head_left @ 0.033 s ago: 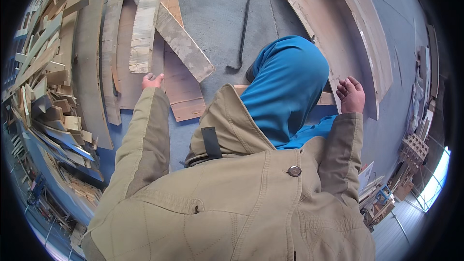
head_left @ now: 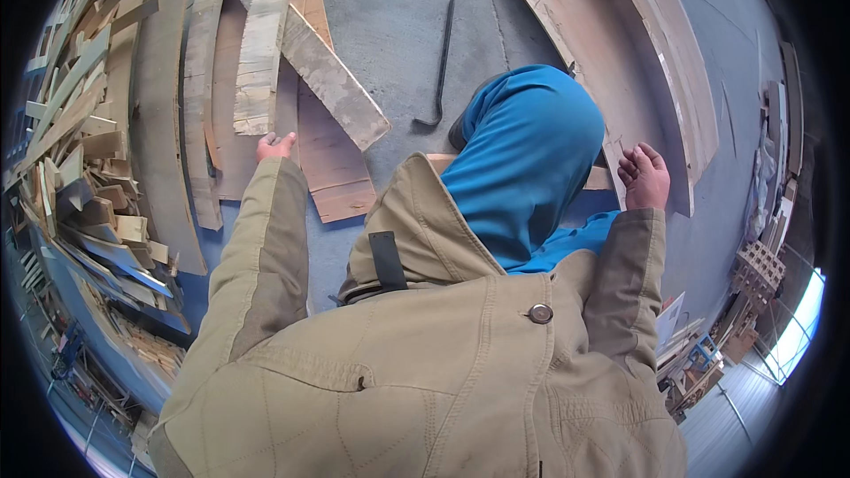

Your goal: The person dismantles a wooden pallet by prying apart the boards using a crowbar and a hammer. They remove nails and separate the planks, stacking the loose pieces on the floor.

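My left hand [head_left: 276, 147] grips the near end of a long, rough, whitish wooden board [head_left: 263, 66], its thumb out to the right. That board lies over other boards. Next to it, a grey-stained plank [head_left: 336, 80] slants across a reddish-brown board [head_left: 332, 159]. My right hand [head_left: 645, 175] hangs half curled beside my right leg, fingers loosely apart, and nothing shows in it. It is near a wide wooden panel [head_left: 602, 26] with a raised side. A dark metal crowbar [head_left: 445, 62] with a hooked end lies on the floor ahead of my knee.
A tall heap of wood offcuts [head_left: 97, 186] rises along the left. Long boards [head_left: 159, 106] lie between it and me. On the far right are a small stack of wooden blocks [head_left: 759, 267] and more timber. My knee in blue trousers [head_left: 540, 133] juts between both hands.
My left hand has shifted very slightly left, and the whitish board and slanting plank have moved with it. My right hand has dropped a touch.
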{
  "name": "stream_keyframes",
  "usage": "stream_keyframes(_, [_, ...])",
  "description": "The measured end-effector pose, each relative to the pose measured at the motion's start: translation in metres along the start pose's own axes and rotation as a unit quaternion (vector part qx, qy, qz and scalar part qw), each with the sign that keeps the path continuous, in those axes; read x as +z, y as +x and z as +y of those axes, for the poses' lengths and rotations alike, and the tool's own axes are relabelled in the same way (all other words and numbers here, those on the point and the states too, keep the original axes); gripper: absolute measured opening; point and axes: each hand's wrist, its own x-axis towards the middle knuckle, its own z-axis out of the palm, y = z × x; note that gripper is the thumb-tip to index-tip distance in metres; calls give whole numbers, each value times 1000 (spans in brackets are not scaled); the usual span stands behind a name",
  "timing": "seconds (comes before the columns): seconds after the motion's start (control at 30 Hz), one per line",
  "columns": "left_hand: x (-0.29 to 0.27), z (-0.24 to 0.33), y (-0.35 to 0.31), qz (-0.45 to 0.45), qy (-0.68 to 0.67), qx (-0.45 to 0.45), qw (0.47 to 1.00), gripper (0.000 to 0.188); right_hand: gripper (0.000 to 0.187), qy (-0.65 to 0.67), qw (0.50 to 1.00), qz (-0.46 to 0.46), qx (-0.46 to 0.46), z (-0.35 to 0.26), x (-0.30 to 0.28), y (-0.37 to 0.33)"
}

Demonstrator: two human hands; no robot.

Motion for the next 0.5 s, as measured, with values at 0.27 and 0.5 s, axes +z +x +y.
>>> stream_keyframes(0.27, [39, -14, 34, -80, -62, -121, 987, 45, 26, -16, 997, 75, 13, 23, -54, -14])
stream_keyframes(0.5, [81, -26, -11, -77, -142, -215, 963, 81, 29, -43, 994, 97, 33, 31, -81, -19])
